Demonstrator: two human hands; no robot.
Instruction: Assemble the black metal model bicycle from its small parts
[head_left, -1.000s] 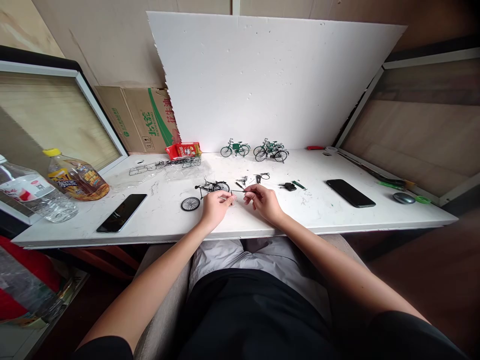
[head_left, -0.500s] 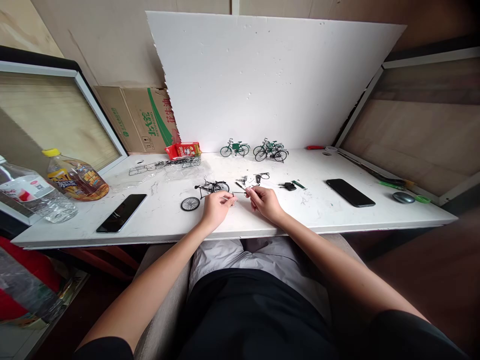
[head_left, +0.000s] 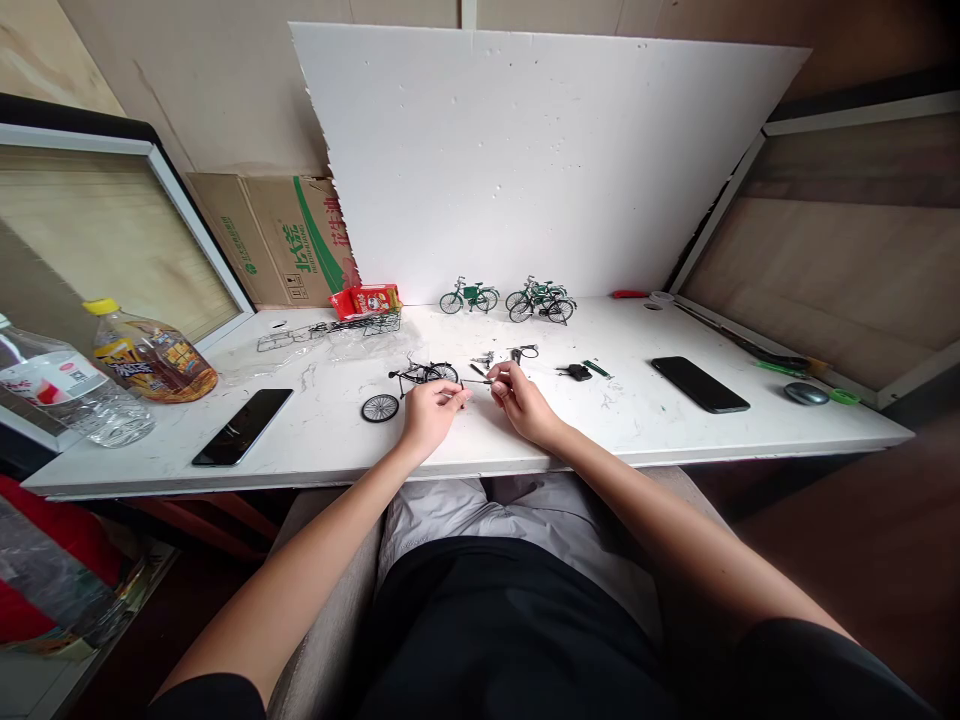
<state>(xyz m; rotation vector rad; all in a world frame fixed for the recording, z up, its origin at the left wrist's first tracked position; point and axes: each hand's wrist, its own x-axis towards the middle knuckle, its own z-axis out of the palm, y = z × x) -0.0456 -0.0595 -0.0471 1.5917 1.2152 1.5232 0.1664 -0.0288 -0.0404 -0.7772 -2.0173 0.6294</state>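
Pinching a thin dark rod [head_left: 475,382] near its end, the right hand [head_left: 513,398] faces the left hand [head_left: 436,408], whose thumb and finger close on what seems a small dark piece [head_left: 463,404], too slight to identify. Taking the gap between them as the clock's centre and noon as straight ahead, the black model bicycle [head_left: 424,373] lies at ten o'clock, partly behind the left hand, with a loose wheel [head_left: 380,408] at nine. The likeliest trouble is a slip: pushing the rod too hard could skid its tip off the piece or flick that piece away, and something so small might bounce past the table's front edge [head_left: 487,468], close by at six o'clock, into the lap below. The left wrist, if it swings outward, could nudge the wheel or catch the bicycle's handlebar. Reaching toward twelve or one o'clock risks scattering the tiny loose parts [head_left: 484,359] and the dark looped part [head_left: 525,353] just beyond the fingertips; a black piece [head_left: 579,372] and a green strip [head_left: 598,368] sit near three. The best open room runs at three o'clock, between that pair and the right-hand phone [head_left: 700,385], and at nine, between the wheel and the left-hand phone [head_left: 242,427]. Farther off at twelve to one, the upright model bicycles [head_left: 470,296] stand before the white board [head_left: 555,160], well away from both elbows.
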